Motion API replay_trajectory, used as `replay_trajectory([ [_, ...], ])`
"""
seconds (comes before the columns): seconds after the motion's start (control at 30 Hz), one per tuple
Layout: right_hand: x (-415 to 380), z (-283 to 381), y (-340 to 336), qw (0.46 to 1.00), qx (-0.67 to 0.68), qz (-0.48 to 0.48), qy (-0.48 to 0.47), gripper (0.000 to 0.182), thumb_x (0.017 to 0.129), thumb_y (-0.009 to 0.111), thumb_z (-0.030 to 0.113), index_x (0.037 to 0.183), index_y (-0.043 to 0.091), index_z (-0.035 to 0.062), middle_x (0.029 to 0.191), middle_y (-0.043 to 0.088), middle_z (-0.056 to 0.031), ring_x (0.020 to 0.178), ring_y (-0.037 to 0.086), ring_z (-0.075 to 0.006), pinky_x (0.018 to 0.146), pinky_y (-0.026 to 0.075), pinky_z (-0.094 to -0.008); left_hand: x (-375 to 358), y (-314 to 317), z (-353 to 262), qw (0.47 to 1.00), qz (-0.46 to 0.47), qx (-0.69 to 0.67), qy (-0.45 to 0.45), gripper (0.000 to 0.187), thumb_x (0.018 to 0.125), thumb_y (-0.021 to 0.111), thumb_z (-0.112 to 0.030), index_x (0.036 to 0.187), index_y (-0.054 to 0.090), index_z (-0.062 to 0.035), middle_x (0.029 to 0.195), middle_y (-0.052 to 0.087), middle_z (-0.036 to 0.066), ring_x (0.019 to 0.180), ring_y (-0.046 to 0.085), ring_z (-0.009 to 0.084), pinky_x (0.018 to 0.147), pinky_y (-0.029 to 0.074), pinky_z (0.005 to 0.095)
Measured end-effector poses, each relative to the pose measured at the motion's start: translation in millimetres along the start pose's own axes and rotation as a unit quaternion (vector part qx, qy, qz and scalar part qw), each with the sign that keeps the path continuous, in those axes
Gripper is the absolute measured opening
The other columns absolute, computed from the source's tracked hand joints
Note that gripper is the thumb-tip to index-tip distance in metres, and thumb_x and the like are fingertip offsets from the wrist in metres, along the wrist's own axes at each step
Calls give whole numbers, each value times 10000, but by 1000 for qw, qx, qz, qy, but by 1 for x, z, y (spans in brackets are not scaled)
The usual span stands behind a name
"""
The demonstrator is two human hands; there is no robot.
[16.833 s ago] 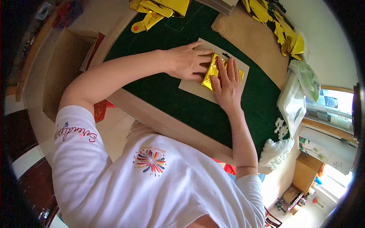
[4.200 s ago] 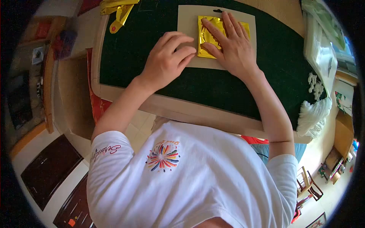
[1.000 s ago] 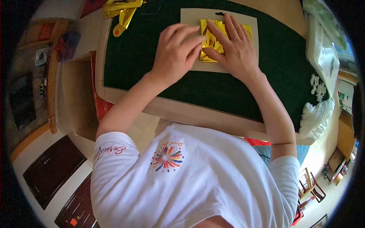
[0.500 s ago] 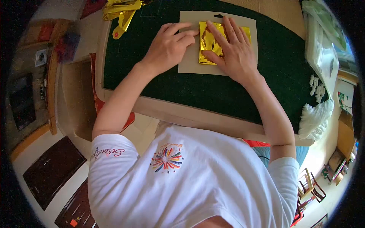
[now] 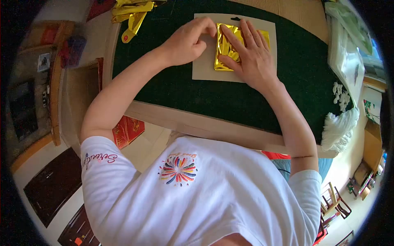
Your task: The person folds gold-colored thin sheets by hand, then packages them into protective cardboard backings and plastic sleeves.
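1. White shirt point(image 5: 205, 201), coloured burst print on chest, closest to camera. Red box point(image 5: 130, 130) low, past the left elbow.
2. Pale table edge point(image 5: 205, 123), then dark green table cover point(image 5: 176, 88).
3. Right hand point(image 5: 256, 59): flat, palm down, fingers spread over the foil, thumb held out towards its lower left. Pressing, not pinching.
4. Left hand point(image 5: 186, 41): fingers curled, thumb apart from them. Fingertips at the foil's upper left corner; contact there can't be told.
5. Gold foil piece point(image 5: 229, 48): creased, shiny, lying flat on the grey card point(image 5: 203, 70), towards its right side. Right hand covers much of it. Card has a dark slot point(image 5: 235, 19) near its far edge.
6. Doing it well, my judgement: press evenly with the right palm so foil can't slide on card; work the left fingertips lightly along the left edge, corner first, pushing wrinkles outward. Thin-looking foil probably marks or tears if dragged.
7. Farther off: more gold foil pieces point(image 5: 133, 18) far left, white fluffy bundle point(image 5: 339, 130) at right end, clear plastic point(image 5: 347, 55) beyond it, brown sheet point(image 5: 293, 12) at far edge.
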State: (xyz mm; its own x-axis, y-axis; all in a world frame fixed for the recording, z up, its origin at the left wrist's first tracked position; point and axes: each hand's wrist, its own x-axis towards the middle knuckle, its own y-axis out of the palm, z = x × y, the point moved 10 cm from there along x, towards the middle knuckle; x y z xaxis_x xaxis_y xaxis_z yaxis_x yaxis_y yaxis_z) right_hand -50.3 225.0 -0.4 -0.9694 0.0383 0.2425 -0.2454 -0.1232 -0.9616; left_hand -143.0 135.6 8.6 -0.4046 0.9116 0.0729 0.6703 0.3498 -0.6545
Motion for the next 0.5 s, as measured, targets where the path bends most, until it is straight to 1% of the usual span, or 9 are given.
replay_trajectory([
  [0.03, 0, 1, -1, 1000, 5, 0, -1, 678, 931, 373, 687, 1522, 259, 374, 1572, 249, -163, 1468, 215, -307, 1195, 194, -466, 2, 2, -1, 1000, 1, -1, 0, 262, 809, 517, 41, 1054, 508, -50, 1081, 593, 81, 1212, 555, 225, 981, 457, 377],
  [0.13, 0, 0, 2, 1000, 0, 5, 2, 672, 936, 359, 685, 1523, 254, 375, 1574, 243, -161, 1469, 210, -307, 1197, 191, -463, 14, -11, 14, 991, -48, -104, -70, 299, 844, 502, 19, 1135, 500, -47, 1097, 591, 67, 1108, 606, 186, 902, 488, 317],
  [0.2, -1, -1, 2, 1000, 4, 5, 2, 670, 937, 356, 684, 1523, 253, 375, 1575, 243, -160, 1471, 206, -306, 1198, 188, -460, 19, -3, 45, 944, 16, -205, -256, 321, 866, 529, -17, 1185, 499, -40, 1094, 592, 60, 1044, 614, 170, 842, 498, 298],
  [0.23, -1, -2, 2, 1000, 7, 4, 3, 667, 939, 353, 682, 1523, 251, 376, 1575, 242, -159, 1472, 201, -305, 1199, 185, -457, 24, -3, 44, 924, 1, -279, -261, 308, 879, 615, -78, 1177, 542, -55, 1059, 604, 51, 937, 621, 168, 813, 499, 287],
  [0.27, 0, -2, 2, 1000, 7, 4, 1, 667, 939, 353, 682, 1523, 251, 376, 1575, 242, -159, 1472, 201, -305, 1199, 185, -457, 30, -4, 42, 924, -1, -279, -262, 308, 879, 615, -78, 1177, 542, -55, 1059, 604, 51, 937, 621, 168, 813, 499, 287],
  [0.33, 0, -2, 3, 1000, -1, 10, 3, 672, 936, 354, 686, 1524, 245, 379, 1575, 242, -159, 1474, 195, -304, 1201, 180, -453, 32, 0, 23, 858, 17, -328, -396, 139, 920, 557, -103, 1026, 545, -15, 1024, 607, 162, 992, 625, 270, 880, 527, 372],
  [0.4, 0, -3, 4, 1000, -1, 8, 3, 673, 937, 351, 687, 1525, 241, 378, 1575, 242, -158, 1474, 195, -304, 1201, 179, -455, 45, 3, 34, 863, 48, -326, -383, 122, 931, 546, -111, 1007, 550, -15, 1089, 586, 163, 1003, 622, 256, 871, 541, 372],
  [0.47, 0, -3, 5, 1000, 0, 6, 4, 674, 938, 348, 687, 1526, 237, 377, 1575, 241, -158, 1474, 196, -304, 1202, 177, -457, 48, 20, 29, 826, 142, -346, -422, 191, 912, 574, -85, 1075, 551, 12, 1131, 575, 178, 1006, 620, 254, 840, 555, 358],
  [0.5, 1, -3, 5, 1000, -1, 7, 4, 672, 940, 347, 684, 1527, 237, 375, 1573, 244, -161, 1473, 196, -304, 1201, 178, -459, 51, 22, 30, 826, 141, -346, -422, 191, 912, 574, -85, 1075, 551, 12, 1131, 575, 178, 1006, 620, 254, 840, 555, 358],
])
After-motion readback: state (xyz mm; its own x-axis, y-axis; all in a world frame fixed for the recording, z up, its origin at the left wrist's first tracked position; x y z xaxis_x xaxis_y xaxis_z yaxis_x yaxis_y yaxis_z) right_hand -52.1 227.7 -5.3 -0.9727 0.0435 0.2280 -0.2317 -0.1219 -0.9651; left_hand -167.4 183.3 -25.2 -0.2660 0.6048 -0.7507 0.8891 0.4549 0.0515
